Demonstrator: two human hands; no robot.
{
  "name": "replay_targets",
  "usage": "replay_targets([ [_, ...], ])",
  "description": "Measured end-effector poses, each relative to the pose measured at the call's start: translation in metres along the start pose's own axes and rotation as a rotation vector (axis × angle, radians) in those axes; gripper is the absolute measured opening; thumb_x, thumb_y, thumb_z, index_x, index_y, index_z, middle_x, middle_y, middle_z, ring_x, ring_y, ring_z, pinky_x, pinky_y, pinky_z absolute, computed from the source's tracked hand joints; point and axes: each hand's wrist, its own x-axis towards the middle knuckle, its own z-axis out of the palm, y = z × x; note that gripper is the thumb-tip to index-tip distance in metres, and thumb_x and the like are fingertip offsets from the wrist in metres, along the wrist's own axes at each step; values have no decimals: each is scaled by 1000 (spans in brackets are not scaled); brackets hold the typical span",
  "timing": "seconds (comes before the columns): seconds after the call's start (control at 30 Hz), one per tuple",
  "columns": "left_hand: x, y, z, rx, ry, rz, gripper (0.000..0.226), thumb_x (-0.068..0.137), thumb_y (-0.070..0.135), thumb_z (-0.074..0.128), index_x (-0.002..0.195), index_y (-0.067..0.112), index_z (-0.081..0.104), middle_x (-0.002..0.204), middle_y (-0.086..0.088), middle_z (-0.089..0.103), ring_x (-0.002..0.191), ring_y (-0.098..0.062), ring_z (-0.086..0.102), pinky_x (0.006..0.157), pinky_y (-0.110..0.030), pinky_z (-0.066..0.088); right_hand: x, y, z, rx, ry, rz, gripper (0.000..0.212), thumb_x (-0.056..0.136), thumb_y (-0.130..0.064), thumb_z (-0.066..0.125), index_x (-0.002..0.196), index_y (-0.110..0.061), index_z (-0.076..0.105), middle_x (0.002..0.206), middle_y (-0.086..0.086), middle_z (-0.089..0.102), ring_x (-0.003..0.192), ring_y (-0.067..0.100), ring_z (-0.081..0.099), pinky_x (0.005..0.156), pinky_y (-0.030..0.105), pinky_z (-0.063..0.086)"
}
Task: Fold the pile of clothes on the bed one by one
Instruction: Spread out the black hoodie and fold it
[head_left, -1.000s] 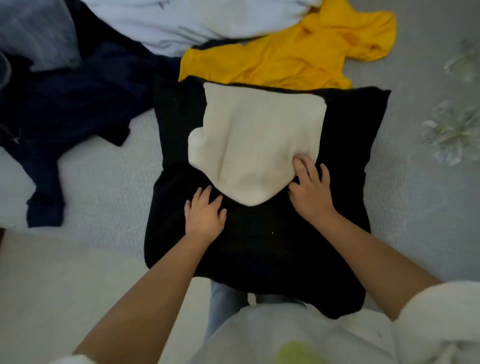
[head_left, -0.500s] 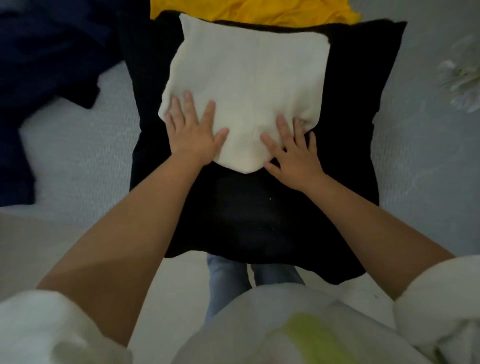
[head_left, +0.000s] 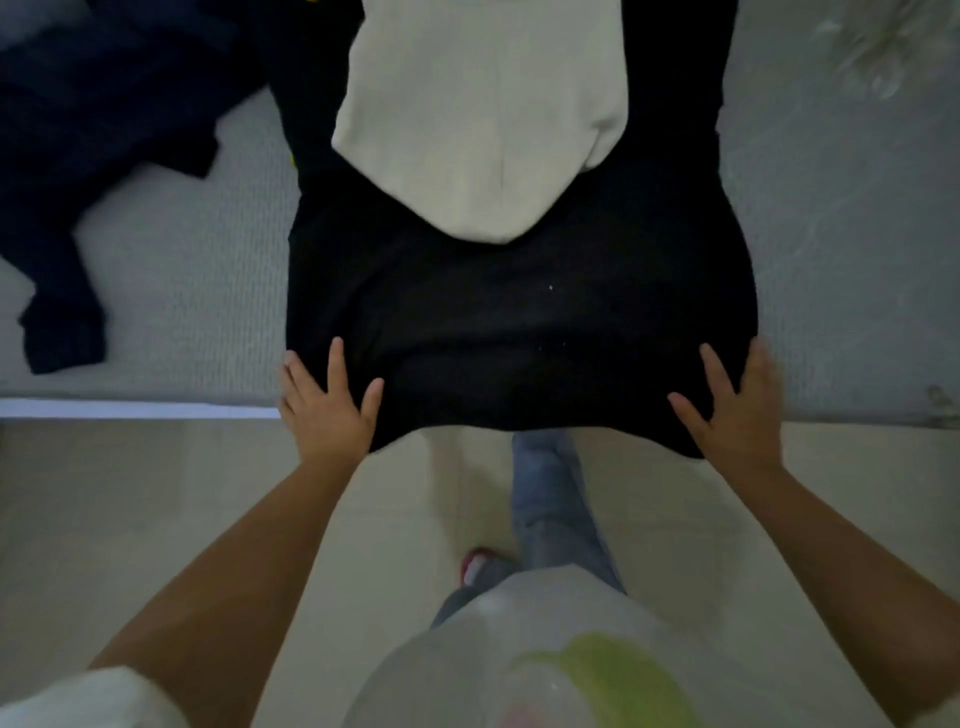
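- Nearest the person, the left hand (head_left: 327, 402) lies on the near-left corner of the black garment (head_left: 519, 322), fingers spread and fairly straight, thumb on the cloth. It looks to be pressing, not pinching.
- The right hand (head_left: 737, 410) mirrors it on the near-right corner, fingers splayed flat. Whether any fingertip is tucked under the hem cannot be told.
- The black garment is spread flat on the bed (head_left: 182, 291), and its near hem hangs slightly over the bed's edge, between the two hands.
- My reading is that the step is taking up the near hem to fold it away from the person. To do it well, take both corners at once, keep the hem taut and level, and carry it straight over without dragging the layer beneath.
- Beyond the hands, the cream garment (head_left: 483, 119) rests on the far half of the black garment, its rounded edge pointing toward the person. A fold brought over it should keep it centred so it does not bunch.
- Left of the black garment, the navy clothes (head_left: 104, 140) lie unfolded, apparently awaiting their turn.
- No brand, label or writing is readable anywhere, and the view is dim and soft.
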Motion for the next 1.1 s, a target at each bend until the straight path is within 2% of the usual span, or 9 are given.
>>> replay_targets([
  [0.07,-13,-24,0,-94,-24,-45,67,94,39,45,148,18,12,150,-29,5,139,-40,11,112,-46,14,-28,2,9,52,8,93,74,87,-59,39,140,-7,35,144,37,18,133,50,19,108,58,19],
  [0.2,-23,-60,3,-313,-79,46,72,91,26,53,147,15,10,147,-25,22,134,-36,29,109,-41,25,-48,-3,14,122,111,152,75,78,-29,71,139,-2,36,128,37,37,116,50,39,99,53,35],
  [0.37,-26,-68,21,-591,-34,99,77,91,13,55,147,16,3,150,-4,27,134,-19,31,105,-26,26,-51,0,27,215,52,226,88,76,-20,74,145,-12,22,131,34,35,122,44,37,100,47,33],
  [0.47,-23,-66,41,-699,-6,126,76,94,13,47,147,16,-7,154,-3,14,140,-18,21,111,-27,20,-47,6,38,188,-3,188,91,75,-21,74,146,-17,17,141,31,23,129,41,31,103,43,31],
  [0.6,-28,-51,51,-752,50,30,72,95,17,46,147,20,-5,154,-3,12,140,-16,19,105,-15,17,-44,6,41,335,42,205,85,80,-19,69,146,-22,17,139,27,31,128,37,35,104,39,30],
  [0.7,-45,-45,48,-758,149,-29,60,95,16,46,146,17,14,149,-6,28,135,-19,31,99,-13,23,-51,2,37,403,118,139,69,87,-19,62,145,-15,25,140,20,37,129,31,36,103,31,29],
  [0.83,-72,-41,24,-670,153,-26,54,96,20,45,144,16,21,142,-10,39,128,-26,40,96,-20,29,-62,-10,17,359,147,128,59,91,-28,55,143,-13,30,134,21,44,123,34,42,99,37,33],
  [0.97,-96,-50,-11,-408,82,97,63,93,27,51,146,20,19,140,-16,43,125,-34,43,99,-39,36,-76,-11,-18,56,-47,125,55,94,-41,42,145,-29,24,123,27,43,110,40,47,89,40,39],
  [1.1,-126,-73,-37,-206,-21,115,67,91,35,51,147,25,14,129,-23,50,115,-39,48,92,-44,40,-109,3,-46,-108,-150,137,56,94,-45,35,146,-33,17,115,30,47,101,42,51,82,41,41],
])
